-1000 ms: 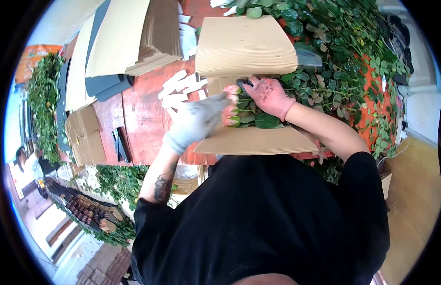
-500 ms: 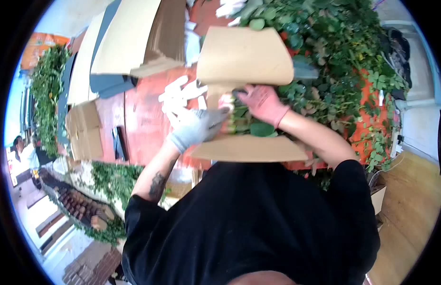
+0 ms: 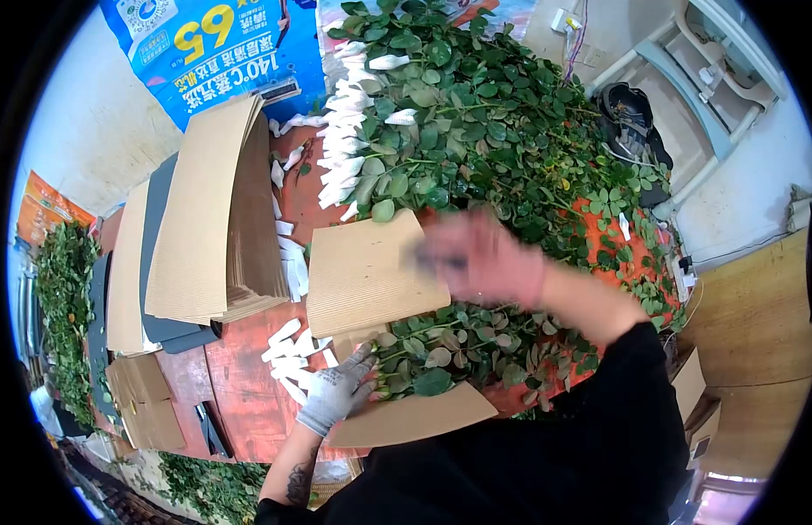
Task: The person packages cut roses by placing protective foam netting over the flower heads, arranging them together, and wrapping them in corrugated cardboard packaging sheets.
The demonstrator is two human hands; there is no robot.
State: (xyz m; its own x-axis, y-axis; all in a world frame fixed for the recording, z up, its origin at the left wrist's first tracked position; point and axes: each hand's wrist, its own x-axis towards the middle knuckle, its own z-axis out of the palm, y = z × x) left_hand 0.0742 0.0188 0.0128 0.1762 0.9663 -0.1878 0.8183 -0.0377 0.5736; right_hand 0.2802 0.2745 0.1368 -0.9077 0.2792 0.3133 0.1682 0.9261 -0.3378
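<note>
My left hand (image 3: 338, 389), in a grey glove, rests with fingers spread at the left end of a bunch of leafy rose stems (image 3: 458, 350). The bunch lies on a sheet of corrugated cardboard, whose near flap (image 3: 414, 418) stands toward me and whose far flap (image 3: 371, 276) leans back. Over the right side of the far flap is my right hand (image 3: 484, 262), in a pink glove, smeared by motion. A dark patch shows at its fingertips; whether it holds anything is unclear. Small white sleeves (image 3: 288, 354) lie loose beside my left hand.
Behind the cardboard is a large pile of rose stems (image 3: 493, 131) with white-sleeved heads (image 3: 345, 114). Stacked cardboard sheets (image 3: 196, 219) stand at the left on the red table (image 3: 257, 420). A black stapler-like tool (image 3: 212, 429) lies near the front edge. A chair (image 3: 686, 105) is at right.
My right hand has left the bunch and moved up over the far flap. My left hand stays at the bunch's left end, its fingers now spread. The head view has shifted, showing more of the back.
</note>
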